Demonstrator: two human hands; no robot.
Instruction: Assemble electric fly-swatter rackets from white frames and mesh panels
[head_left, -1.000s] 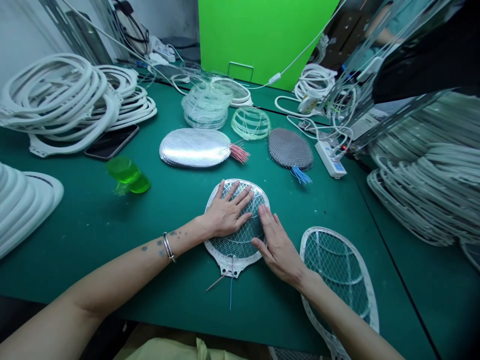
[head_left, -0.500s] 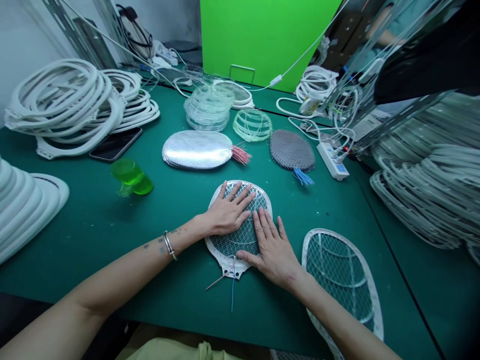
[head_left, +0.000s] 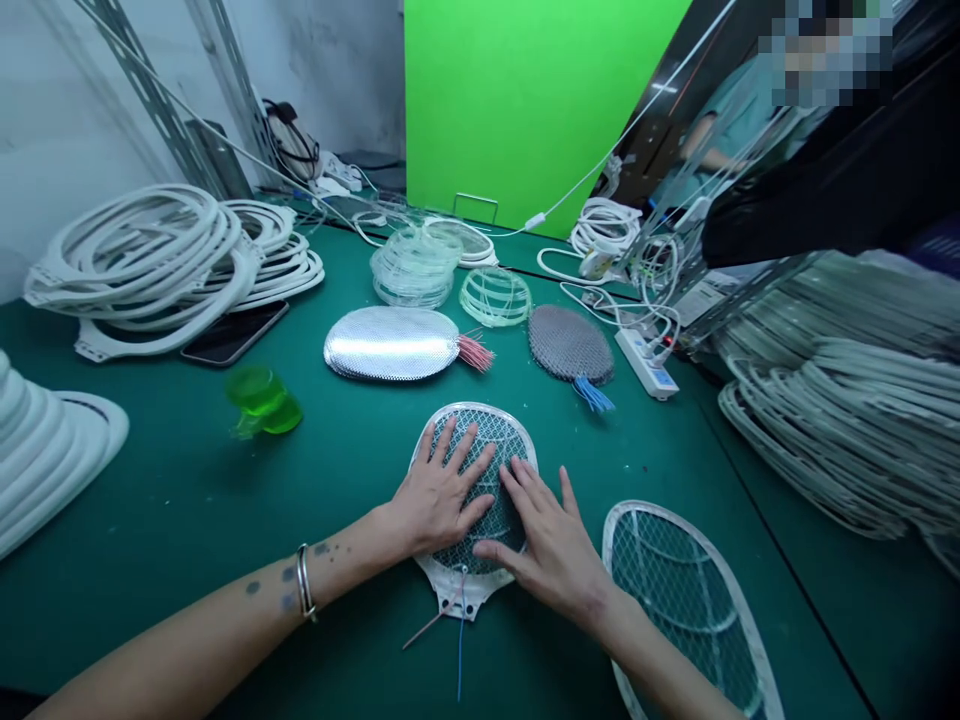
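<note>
A white-rimmed racket head with wire mesh [head_left: 489,545] lies flat on the green table in front of me, its narrow neck towards me. My left hand [head_left: 442,490] rests flat on the left part of the mesh, fingers spread. On the right side my right hand [head_left: 551,535] lies flat too, fingertips on the mesh and thumb stretched inward. From the neck hang a red wire [head_left: 424,633] and a blue wire [head_left: 460,665]. A second racket head [head_left: 675,580] lies to the right, partly hidden by my right forearm.
Beyond lie a silver mesh stack [head_left: 394,343] with red wires and a grey mesh stack [head_left: 571,343] with blue wires. White frames [head_left: 150,260] sit left, beside a phone [head_left: 234,333] and green bottle [head_left: 262,402]. A power strip [head_left: 646,365] and piled frames [head_left: 847,430] are right. A person sits behind.
The view has tilted up, so things appear lower. My left hand has slid towards the left rim of the mesh; my right hand stays on the right side.
</note>
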